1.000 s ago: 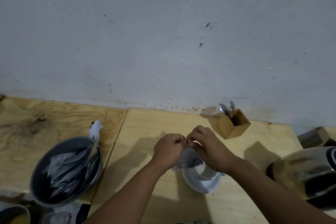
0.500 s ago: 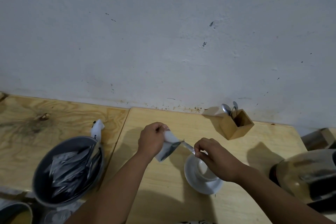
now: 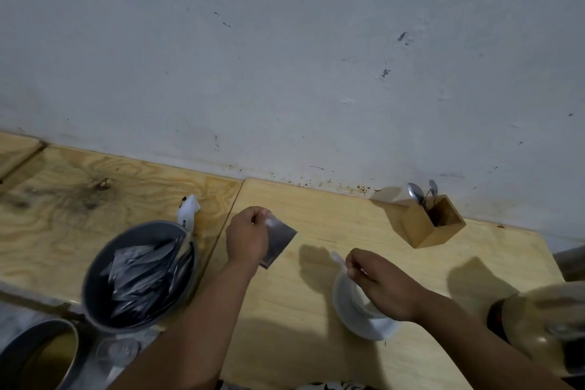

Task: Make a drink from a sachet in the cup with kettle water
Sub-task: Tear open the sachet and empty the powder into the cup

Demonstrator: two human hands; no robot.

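My left hand [image 3: 247, 236] pinches a silver sachet [image 3: 280, 242] by its top corner, holding it above the wooden table, left of the cup. My right hand [image 3: 380, 282] is closed on a small torn-off strip [image 3: 337, 258] of the sachet, right over the white cup [image 3: 357, 298]. The cup stands on a white saucer [image 3: 373, 324] and my right hand hides much of it. The kettle [image 3: 544, 323], dark with a glassy body, sits blurred at the right edge.
A grey bowl [image 3: 95, 288] full of silver sachets stands at the left, with a white packet [image 3: 188, 212] behind it. A wooden holder [image 3: 430, 223] with spoons sits near the wall. A metal pot [image 3: 41, 355] is at the bottom left.
The hands were together over the cup and have pulled apart. My left hand carried the sachet to the left; my right hand keeps the torn strip over the cup.
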